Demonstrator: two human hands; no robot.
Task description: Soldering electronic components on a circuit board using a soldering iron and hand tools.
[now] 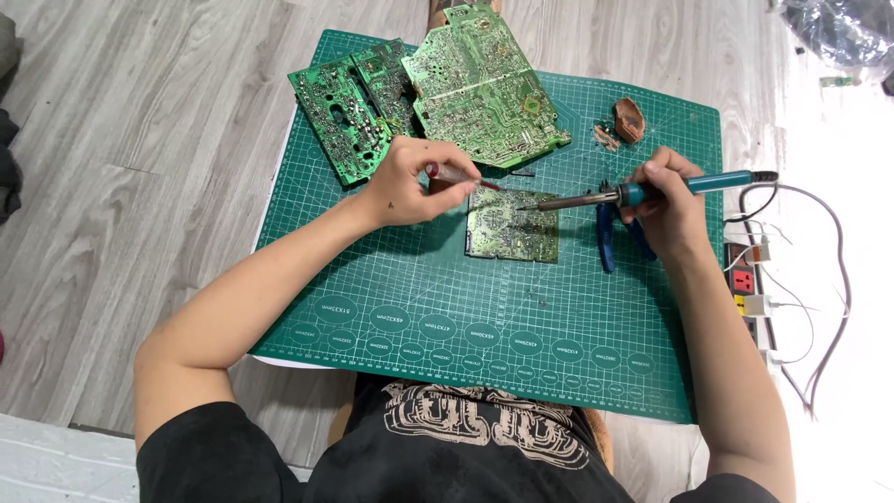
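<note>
One green cutting mat point(419, 307) lies under both hands. Beyond the left hand point(407, 182) lie two large circuit boards point(484, 79). One small circuit board point(512, 224) sits between the hands, nearer the left, which is closed on a thin red-handled tool point(456, 174). The right hand point(666, 200), closed on one soldering iron point(643, 191), points its long axis leftward at the board; one pair of blue pliers point(605, 233) lies just beside it.

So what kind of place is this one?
Likely a home or hobby electronics repair spot on the floor: a green cutting mat on grey planks, circuit boards, a soldering iron in the right hand, a power strip.
</note>
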